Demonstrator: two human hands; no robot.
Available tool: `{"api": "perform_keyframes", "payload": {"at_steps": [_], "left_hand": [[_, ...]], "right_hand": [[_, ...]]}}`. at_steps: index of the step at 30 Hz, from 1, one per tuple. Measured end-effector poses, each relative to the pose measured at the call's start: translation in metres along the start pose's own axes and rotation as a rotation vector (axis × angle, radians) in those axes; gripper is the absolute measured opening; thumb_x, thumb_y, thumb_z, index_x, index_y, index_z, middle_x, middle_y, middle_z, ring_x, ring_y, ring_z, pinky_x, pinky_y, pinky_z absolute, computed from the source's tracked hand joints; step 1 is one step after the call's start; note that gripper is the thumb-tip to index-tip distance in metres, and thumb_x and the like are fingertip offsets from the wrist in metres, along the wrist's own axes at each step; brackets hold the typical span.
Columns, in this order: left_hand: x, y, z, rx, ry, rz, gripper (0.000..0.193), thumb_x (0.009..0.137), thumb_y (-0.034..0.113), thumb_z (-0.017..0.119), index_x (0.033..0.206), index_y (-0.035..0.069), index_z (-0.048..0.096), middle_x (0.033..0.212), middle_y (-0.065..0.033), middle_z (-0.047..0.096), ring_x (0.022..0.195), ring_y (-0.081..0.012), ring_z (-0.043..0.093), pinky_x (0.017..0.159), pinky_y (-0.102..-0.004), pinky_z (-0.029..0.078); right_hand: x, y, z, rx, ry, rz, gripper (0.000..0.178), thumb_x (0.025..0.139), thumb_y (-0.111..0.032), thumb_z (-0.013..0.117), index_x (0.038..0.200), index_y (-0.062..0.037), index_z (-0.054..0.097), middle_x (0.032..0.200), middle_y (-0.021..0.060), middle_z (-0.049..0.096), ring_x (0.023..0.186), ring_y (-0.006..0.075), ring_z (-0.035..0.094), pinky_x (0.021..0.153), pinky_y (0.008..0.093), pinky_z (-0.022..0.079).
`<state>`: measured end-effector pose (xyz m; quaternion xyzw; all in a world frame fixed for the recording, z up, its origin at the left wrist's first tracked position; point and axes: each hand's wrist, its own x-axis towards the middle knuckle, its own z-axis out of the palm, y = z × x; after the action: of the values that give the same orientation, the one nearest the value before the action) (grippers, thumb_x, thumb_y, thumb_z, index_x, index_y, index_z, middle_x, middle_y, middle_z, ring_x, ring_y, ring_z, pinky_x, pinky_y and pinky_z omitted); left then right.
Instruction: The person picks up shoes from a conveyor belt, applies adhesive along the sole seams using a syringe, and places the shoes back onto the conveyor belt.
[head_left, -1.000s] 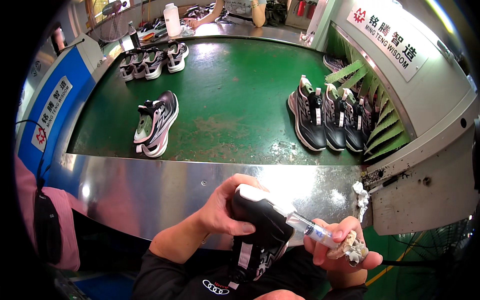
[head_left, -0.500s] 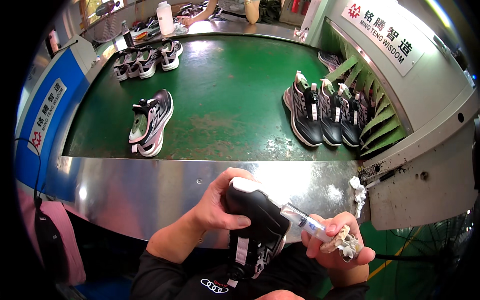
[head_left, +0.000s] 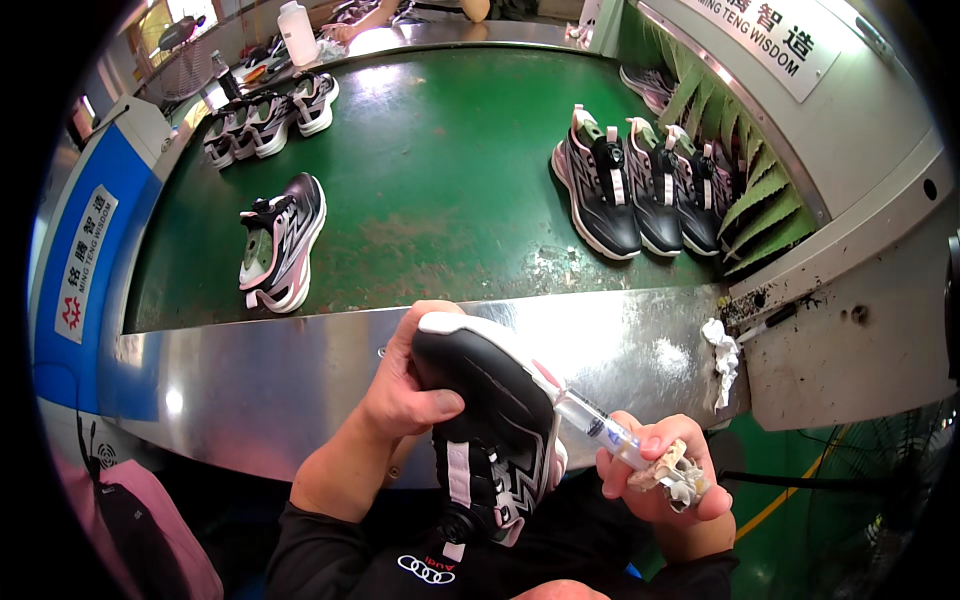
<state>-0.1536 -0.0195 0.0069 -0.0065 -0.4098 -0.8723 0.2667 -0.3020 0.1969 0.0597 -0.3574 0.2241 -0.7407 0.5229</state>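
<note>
My left hand (head_left: 410,385) is closed round the toe end of a black sneaker (head_left: 485,390), its thumb lying across the upper. The shoe hangs toe up over my lap, with a pale sole edge and a dial and pull tab low down. In my right hand (head_left: 665,470) is a clear plastic syringe (head_left: 603,425). Its tip meets the seam between sole and upper on the shoe's right side. A crumpled, stained wad of tissue (head_left: 683,478) is held in the same hand against the syringe's back end.
On the green conveyor belt (head_left: 430,170) stand a single sneaker (head_left: 285,243) at left, several at far left and a row of black sneakers (head_left: 597,190) by the green flap curtain (head_left: 770,215). A metal ledge (head_left: 250,375) fronts the belt, with crumpled tissue (head_left: 722,362) at its right end.
The held sneaker has turned to show more of its sole edge, and both hands have shifted slightly left. The syringe stays at the seam. My view has tilted a little.
</note>
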Motion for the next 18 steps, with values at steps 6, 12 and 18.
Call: {"api": "perform_keyframes", "payload": {"at_steps": [6,12,18], "left_hand": [[0.003,-0.004,-0.011,-0.015,0.048,-0.038,0.068,0.066,0.007,0.074,0.124,0.007,0.039,0.112,-0.0100,0.054,0.105,-0.0215,0.055,0.091,-0.0361,0.046],[0.002,-0.004,-0.018,-0.025,0.085,-0.115,0.062,0.068,0.018,0.070,0.122,0.002,0.044,0.114,-0.0156,0.057,0.102,-0.0271,0.059,0.090,-0.0391,0.048],[0.013,-0.003,-0.018,0.060,0.110,-0.144,0.065,0.068,0.030,0.069,0.120,-0.003,0.047,0.110,-0.0190,0.059,0.097,-0.0289,0.062,0.086,-0.0386,0.051]], "right_hand": [[-0.014,0.010,-0.014,-0.025,0.002,-0.007,0.074,0.073,-0.050,0.073,0.120,0.0010,0.049,0.097,0.0149,0.051,0.091,0.0244,0.056,0.082,0.0328,0.042],[-0.031,0.022,-0.009,-0.128,0.141,0.030,0.068,0.073,-0.056,0.070,0.112,-0.0048,0.052,0.091,0.0166,0.054,0.081,0.0253,0.054,0.068,0.0305,0.038],[-0.042,0.029,-0.017,-0.099,0.156,0.059,0.068,0.071,-0.052,0.074,0.114,-0.0039,0.052,0.093,0.0157,0.053,0.083,0.0252,0.056,0.071,0.0294,0.040]]}}
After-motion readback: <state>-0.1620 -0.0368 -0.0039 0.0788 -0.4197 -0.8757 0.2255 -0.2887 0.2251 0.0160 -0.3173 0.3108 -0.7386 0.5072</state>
